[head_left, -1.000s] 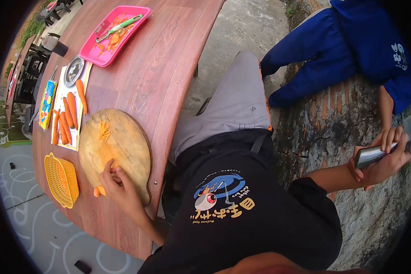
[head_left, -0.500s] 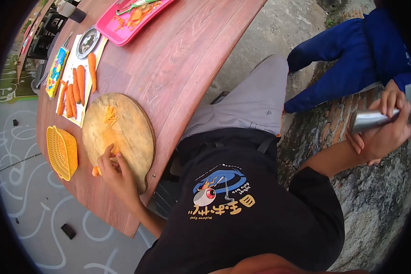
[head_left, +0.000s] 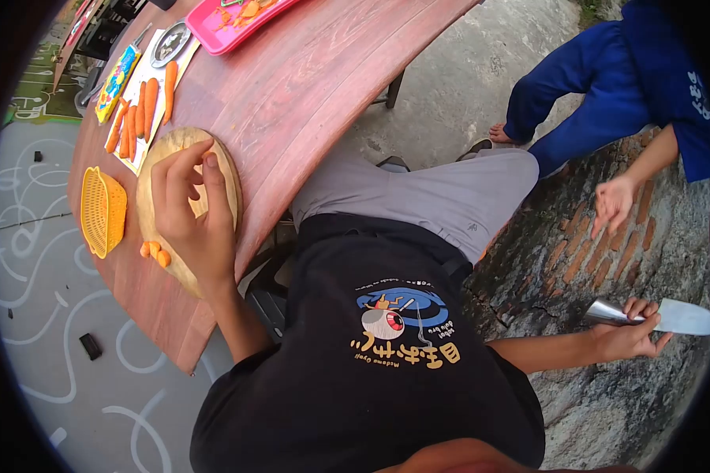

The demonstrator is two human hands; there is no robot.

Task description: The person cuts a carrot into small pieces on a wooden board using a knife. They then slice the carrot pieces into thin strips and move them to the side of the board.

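My left hand (head_left: 188, 201) is raised over the round wooden cutting board (head_left: 226, 169), fingers bent, thumb apart, nothing visible between them. It hides much of the board, including where carrot shreds lay. Short carrot pieces (head_left: 163, 258) lie at the board's left edge. Off to the right, my right hand (head_left: 627, 331) grips a knife (head_left: 688, 317) by its shiny metal handle, over the rough stone surface. The wide blade points right, away from me. Another person's hand (head_left: 615, 203) hangs above it, apart from the knife.
Several whole carrots (head_left: 140, 118) lie on white paper beside a yellow packet (head_left: 118, 83) and a metal dish (head_left: 170, 45). A yellow basket (head_left: 102, 211) stands near the wooden table's (head_left: 300, 94) left edge. A pink tray (head_left: 229, 38) holds orange scraps. A person in blue (head_left: 592, 79) stands at right.
The other person's hand has come off the knife and drawn back; my right hand now holds it alone, lower down. My left hand has lifted from the board. The view has shifted.
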